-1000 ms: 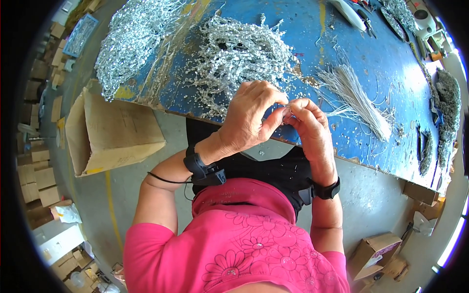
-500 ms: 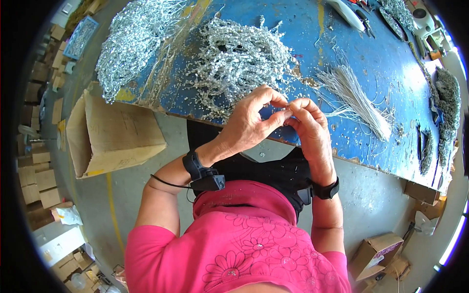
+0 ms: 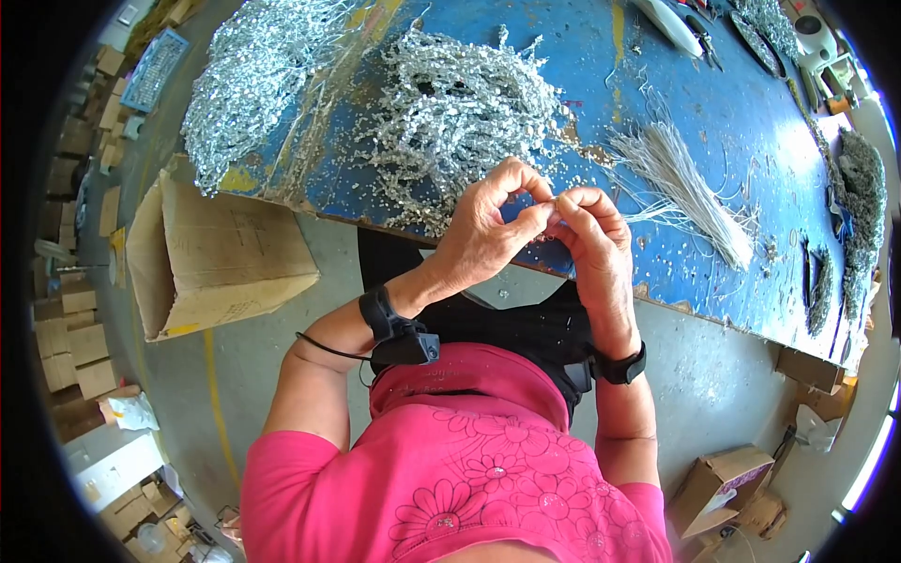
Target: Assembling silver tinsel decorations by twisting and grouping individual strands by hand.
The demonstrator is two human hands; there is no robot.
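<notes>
My left hand [image 3: 493, 225] and my right hand [image 3: 596, 244] meet fingertip to fingertip over the front edge of the blue table [image 3: 526, 28]. Thumb and forefinger are pinched on each. Whatever sits between the fingertips is too small to make out. Just beyond my left hand lies a tangled heap of silver glittery strands [image 3: 460, 108]. A bundle of thin pale wires [image 3: 690, 192] rests to the right of my right hand. Farther left hangs a larger bunch of silver strands [image 3: 249, 98] over the table's edge.
An open cardboard box [image 3: 235, 253] stands on the floor at the left, below the table. Pliers [image 3: 704, 42] lie at the far right of the tabletop. Silver flakes are scattered over the table. Dark tinsel [image 3: 859, 202] runs along its right side. Another box [image 3: 727, 488] is at lower right.
Both hands stay pinched together in nearly the same place. My left wrist has shifted slightly to the right, and my right wrist slightly to the left.
</notes>
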